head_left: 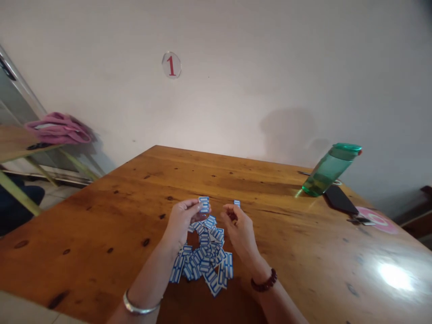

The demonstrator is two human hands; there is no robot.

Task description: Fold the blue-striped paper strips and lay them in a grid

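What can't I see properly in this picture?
In the head view:
Lower pieces in the blue-and-white pile: hidden under upper ones.
Any writing on them: too small.
Bottom of the piece beyond the right hand: hidden by its fingers.
Left forearm: cut off by bottom edge.

The one character that can be read is a red numeral 1 (172,67) on a pale, roundish plaque (171,65), fixed to the wall (229,99) above the far edge of the counter (202,180), a little right of its far left corner. On the blue-bordered labels (204,239) heaped toward the near edge, any lettering is too small to make out. By the right edge, a pink disc (388,224) bears a blurred, whitish ring-shaped mark.
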